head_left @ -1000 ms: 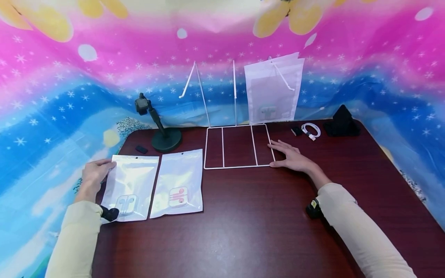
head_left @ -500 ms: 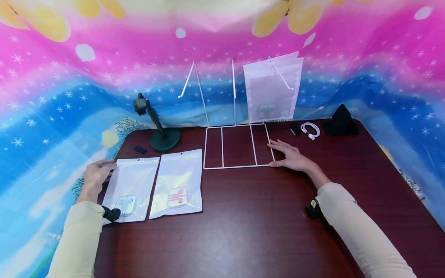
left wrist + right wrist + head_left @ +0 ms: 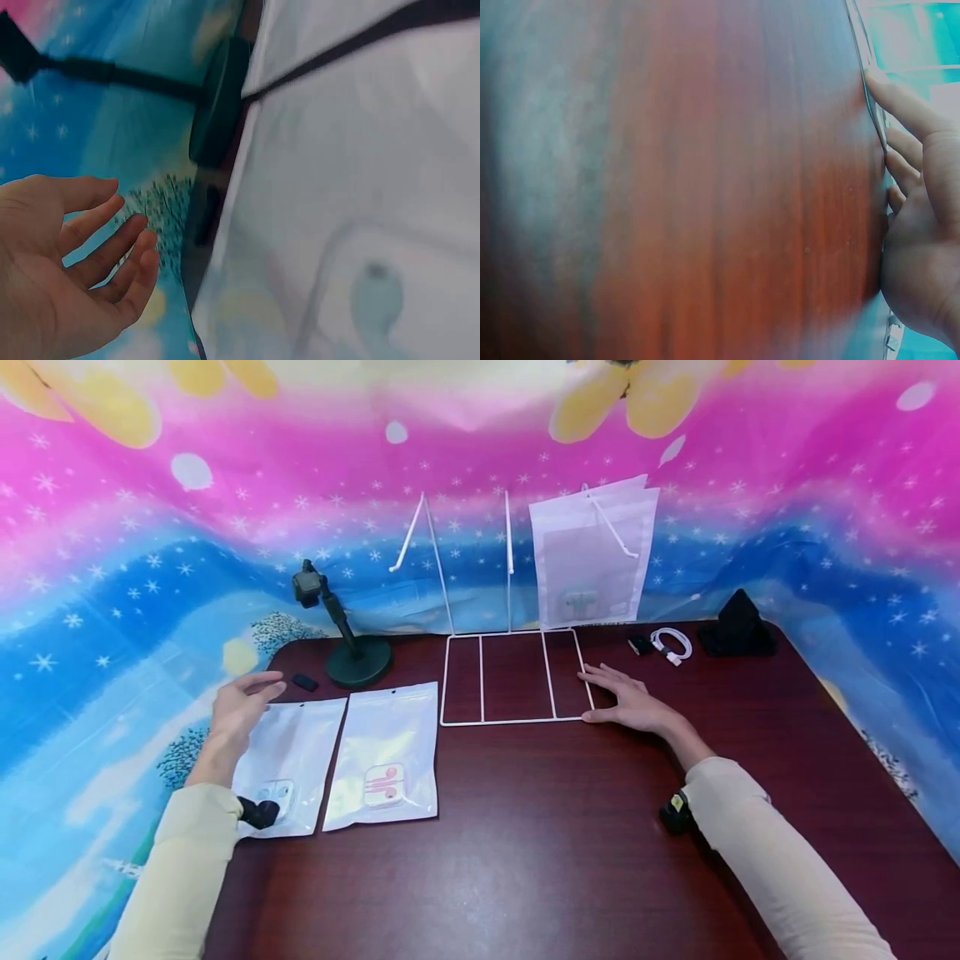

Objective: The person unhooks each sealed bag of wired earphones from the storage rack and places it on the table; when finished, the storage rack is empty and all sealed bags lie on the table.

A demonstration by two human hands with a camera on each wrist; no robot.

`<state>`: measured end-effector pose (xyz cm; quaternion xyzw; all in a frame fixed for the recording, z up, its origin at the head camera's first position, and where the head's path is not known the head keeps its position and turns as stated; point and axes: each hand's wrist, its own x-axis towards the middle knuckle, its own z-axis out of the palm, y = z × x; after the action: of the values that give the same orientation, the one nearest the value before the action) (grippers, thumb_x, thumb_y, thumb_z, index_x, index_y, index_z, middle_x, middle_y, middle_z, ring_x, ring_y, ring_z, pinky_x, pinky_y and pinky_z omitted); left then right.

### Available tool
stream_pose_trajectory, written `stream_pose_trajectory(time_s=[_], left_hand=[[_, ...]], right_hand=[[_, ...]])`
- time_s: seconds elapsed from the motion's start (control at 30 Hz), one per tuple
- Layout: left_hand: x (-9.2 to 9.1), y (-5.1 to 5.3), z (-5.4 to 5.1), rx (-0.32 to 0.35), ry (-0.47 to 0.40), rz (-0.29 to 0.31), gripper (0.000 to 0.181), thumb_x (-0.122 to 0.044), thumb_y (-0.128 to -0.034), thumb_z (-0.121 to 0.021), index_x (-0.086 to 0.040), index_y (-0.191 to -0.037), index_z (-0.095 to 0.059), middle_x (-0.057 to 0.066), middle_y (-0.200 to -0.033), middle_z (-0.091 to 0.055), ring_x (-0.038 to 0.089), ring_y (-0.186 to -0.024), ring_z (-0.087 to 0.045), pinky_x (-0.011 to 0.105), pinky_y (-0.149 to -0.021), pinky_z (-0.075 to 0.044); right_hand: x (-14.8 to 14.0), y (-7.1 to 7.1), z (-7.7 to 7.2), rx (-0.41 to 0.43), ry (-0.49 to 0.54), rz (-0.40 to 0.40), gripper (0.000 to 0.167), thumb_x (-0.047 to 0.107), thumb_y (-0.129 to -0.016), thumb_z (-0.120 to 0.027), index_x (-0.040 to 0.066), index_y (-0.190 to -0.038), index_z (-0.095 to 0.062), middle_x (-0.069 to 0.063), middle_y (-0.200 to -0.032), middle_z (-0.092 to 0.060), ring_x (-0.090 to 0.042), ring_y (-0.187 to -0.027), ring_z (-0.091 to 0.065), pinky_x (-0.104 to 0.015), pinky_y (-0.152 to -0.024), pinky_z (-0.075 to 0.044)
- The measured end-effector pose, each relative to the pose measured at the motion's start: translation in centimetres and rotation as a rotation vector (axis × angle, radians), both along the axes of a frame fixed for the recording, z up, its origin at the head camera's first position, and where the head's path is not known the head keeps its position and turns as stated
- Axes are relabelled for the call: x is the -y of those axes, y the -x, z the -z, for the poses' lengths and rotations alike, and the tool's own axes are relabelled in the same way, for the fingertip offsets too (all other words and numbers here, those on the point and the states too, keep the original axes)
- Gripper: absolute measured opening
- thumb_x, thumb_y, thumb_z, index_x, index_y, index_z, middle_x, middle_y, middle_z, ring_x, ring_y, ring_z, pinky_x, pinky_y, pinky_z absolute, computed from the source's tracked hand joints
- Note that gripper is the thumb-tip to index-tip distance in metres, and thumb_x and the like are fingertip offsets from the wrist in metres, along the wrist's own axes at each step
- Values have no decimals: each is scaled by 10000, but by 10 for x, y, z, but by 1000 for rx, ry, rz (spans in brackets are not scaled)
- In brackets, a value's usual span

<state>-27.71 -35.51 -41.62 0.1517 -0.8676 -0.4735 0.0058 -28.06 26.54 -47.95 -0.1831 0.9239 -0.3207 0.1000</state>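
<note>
The left wrist view shows the palm side of the left hand (image 3: 238, 710), which the head view hides: the fingers curve loosely, the thumb and fingertips stand apart, and the hand holds nothing. That view also shows a gap between the fingertips and the pale-blue earphone bag (image 3: 303, 739), and brings up large the blurred outline of an earphone (image 3: 377, 300) through the plastic. Only the head view shows the right hand (image 3: 630, 700) with the whole white wire rack (image 3: 510, 722); the right wrist view, mostly reddish-brown tabletop (image 3: 727, 187), catches just a blurred strip of wire at the tip of one digit. The right hand is spread wide at the rack's near right corner, thumb on the front rail, fingers at the side rail, lifting nothing. The pale-blue earphone bag lies flat below the left hand, running from under it toward the person, its top left corner covered by the hand. To the right of that bag, farther from the left hand, lies the pink earphone bag (image 3: 382, 727). A small black object (image 3: 304, 682) sits just beyond the left fingertips, with the dark green stand (image 3: 360, 660) past it.
</note>
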Motion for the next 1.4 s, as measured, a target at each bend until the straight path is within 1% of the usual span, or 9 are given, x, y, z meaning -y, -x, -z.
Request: stream_pose_trajectory(time_s=[0.13,0.3,0.43,0.63,0.8,1.03,1.17,1.3,1.4], left_hand=[[-29,2,-8,-36,0,79,524,-370,-1078,-565,-60,-1499,-538,218,-1534,-496,425,-1377,-502,575,-1153,-392],[-62,3,-12,-63,2,175,458,-321,-1074,-590,-87,-1467,-578,197,-1510,-526,390,-1316,-547,556,-1137,-422],[-85,3,-10,-74,-3,267,450,-318,-1068,-605,-100,-1462,-590,181,-1458,-576,358,-1268,-578,534,-1108,-450],[-120,4,-4,-50,-32,383,437,-296,-1053,-639,-96,-1439,-604,166,-1416,-617,353,-1234,-620,533,-1073,-489],[-151,8,3,-43,-40,435,382,-234,-1043,-658,-88,-1396,-641,147,-1369,-655,332,-1178,-660,501,-1010,-541],[-184,15,11,-47,33,488,357,-208,-1014,-695,-105,-1355,-677,157,-1250,-716,318,-1046,-693,450,-916,-561],[-195,21,18,-73,77,519,363,-187,-1001,-704,-95,-1351,-675,147,-1260,-713,294,-1036,-695,403,-882,-571],[-201,25,26,-86,123,541,407,-166,-981,-724,-89,-1375,-654,149,-1350,-672,314,-1099,-682,427,-938,-571],[-204,25,31,-70,152,540,458,-158,-977,-730,-88,-1416,-621,155,-1414,-628,327,-1118,-663,437,-964,-566]], right_hand=[[-1,0,2,-1,4,-1,843,410,-953,-752,131,-1634,-339,-123,-1727,-188,-383,-1595,-21,-699,-1200,-22],[-2,1,3,-2,0,-2,847,411,-951,-755,131,-1634,-340,-124,-1727,-188,-381,-1595,-21,-701,-1198,-19],[-1,1,1,0,1,0,846,401,-950,-758,130,-1634,-340,-122,-1728,-188,-377,-1596,-20,-697,-1200,-20],[0,2,0,-4,-6,0,842,395,-950,-759,133,-1633,-343,-112,-1727,-198,-366,-1598,-27,-685,-1204,-36],[0,2,1,-2,-5,-3,843,398,-947,-762,132,-1631,-348,-116,-1725,-201,-370,-1597,-28,-692,-1200,-34],[-2,2,2,-5,-3,-4,844,401,-945,-764,128,-1629,-352,-125,-1725,-197,-381,-1595,-25,-701,-1196,-27],[-3,2,2,-3,2,-2,841,393,-945,-766,127,-1629,-353,-126,-1725,-195,-380,-1595,-22,-700,-1197,-24],[-3,2,2,-4,5,-5,843,394,-945,-767,127,-1629,-353,-126,-1725,-196,-381,-1595,-25,-699,-1196,-28],[-3,2,2,-5,3,-7,845,400,-945,-766,132,-1630,-351,-122,-1726,-196,-380,-1595,-25,-699,-1196,-31]])
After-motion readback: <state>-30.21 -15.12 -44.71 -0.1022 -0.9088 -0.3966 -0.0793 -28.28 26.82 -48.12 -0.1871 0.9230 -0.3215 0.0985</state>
